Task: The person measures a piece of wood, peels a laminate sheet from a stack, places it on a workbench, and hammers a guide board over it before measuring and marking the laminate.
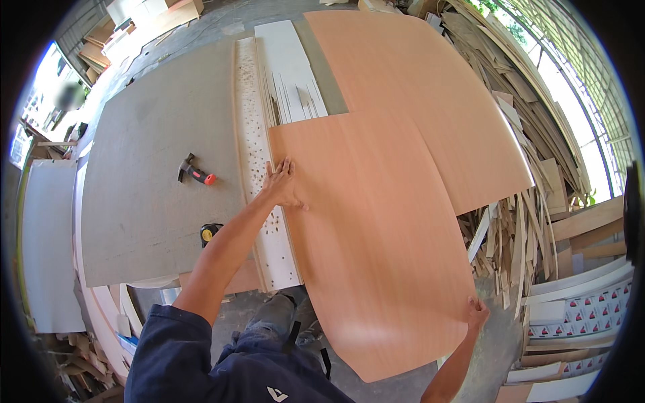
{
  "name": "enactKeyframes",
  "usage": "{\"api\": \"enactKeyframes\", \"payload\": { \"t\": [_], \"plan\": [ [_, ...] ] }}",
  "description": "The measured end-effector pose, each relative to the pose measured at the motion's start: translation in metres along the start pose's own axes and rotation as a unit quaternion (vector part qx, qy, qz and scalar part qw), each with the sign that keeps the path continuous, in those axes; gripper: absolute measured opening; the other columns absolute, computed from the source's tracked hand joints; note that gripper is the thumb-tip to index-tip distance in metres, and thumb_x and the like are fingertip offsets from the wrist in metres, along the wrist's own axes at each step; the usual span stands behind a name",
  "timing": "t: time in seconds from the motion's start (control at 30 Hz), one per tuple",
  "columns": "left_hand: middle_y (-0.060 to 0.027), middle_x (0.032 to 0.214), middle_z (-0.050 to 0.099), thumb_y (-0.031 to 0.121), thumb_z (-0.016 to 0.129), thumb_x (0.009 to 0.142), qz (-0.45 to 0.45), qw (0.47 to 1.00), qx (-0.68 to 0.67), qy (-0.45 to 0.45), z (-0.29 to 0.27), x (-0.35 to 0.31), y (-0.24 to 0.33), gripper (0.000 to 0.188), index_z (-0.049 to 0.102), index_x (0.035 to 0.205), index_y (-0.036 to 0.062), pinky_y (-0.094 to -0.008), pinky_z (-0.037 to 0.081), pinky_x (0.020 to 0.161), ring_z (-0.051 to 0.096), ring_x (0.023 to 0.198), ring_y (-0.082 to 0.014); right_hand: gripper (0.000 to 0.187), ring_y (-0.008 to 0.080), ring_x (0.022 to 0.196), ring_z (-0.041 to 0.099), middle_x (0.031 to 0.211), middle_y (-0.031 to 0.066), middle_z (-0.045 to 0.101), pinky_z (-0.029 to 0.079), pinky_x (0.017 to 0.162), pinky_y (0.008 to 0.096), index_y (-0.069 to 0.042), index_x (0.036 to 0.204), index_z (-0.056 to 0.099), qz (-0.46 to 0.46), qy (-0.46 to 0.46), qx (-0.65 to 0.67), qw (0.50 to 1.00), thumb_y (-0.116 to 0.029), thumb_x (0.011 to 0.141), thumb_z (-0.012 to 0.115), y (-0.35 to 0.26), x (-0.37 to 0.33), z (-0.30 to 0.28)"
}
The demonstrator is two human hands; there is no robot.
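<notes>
A wood-veneer sheet with an orange-brown face lies before me, its near end reaching past the table's front edge. My left hand rests with fingers spread on the sheet's left edge, beside a long white board dotted with holes. At the near right my right hand is closed on the sheet's right edge. Under its far right part lies a second veneer sheet. A claw hammer with a black and red handle sits to the left, and a tape measure lies close to my left forearm.
The grey worktable stretches out on the left. White strips lie at the far middle. Piled wood offcuts and long boards crowd the right side. A pale panel stands at the far left.
</notes>
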State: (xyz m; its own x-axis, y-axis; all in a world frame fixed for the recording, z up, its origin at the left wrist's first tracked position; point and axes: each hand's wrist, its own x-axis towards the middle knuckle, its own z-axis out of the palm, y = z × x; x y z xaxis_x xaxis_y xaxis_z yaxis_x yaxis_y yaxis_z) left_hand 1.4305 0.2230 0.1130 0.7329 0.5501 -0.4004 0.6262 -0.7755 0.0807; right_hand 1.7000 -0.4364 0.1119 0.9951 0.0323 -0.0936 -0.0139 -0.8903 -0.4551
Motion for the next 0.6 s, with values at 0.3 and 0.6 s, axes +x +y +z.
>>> {"api": "enactKeyframes", "payload": {
  "t": [0.3, 0.6],
  "plan": [
    [-0.0223, 0.159, 0.015, 0.076, 0.077, 0.045, 0.009, 0.999, 0.039, 0.015, -0.01, 0.016, -0.013, 0.148, 0.015, 0.15, -0.0088, -0.061, -0.006, 0.116, 0.0, 0.148, -0.04, 0.04, 0.0147, 0.066, 0.05, 0.072, 0.0039, 0.058, 0.043, 0.061, 0.0329, 0.003, 0.091, 0.067, -0.032, 0.042, 0.045, 0.998, -0.031, 0.077, 0.082, 0.008, 0.013, 0.029],
    [-0.0178, 0.16, 0.014, 0.075, 0.079, 0.039, 0.01, 0.997, 0.082, -0.012, -0.02, 0.027, -0.038, 0.151, 0.018, 0.151, -0.0047, -0.0655, -0.009, 0.113, -0.004, 0.147, -0.044, 0.043, 0.017, 0.07, 0.049, 0.076, 0.0059, 0.056, 0.043, 0.064, 0.0342, 0.005, 0.088, 0.064, -0.039, 0.042, 0.036, 0.998, -0.032, 0.076, 0.081, -0.015, 0.018, 0.05]
  ]
}}
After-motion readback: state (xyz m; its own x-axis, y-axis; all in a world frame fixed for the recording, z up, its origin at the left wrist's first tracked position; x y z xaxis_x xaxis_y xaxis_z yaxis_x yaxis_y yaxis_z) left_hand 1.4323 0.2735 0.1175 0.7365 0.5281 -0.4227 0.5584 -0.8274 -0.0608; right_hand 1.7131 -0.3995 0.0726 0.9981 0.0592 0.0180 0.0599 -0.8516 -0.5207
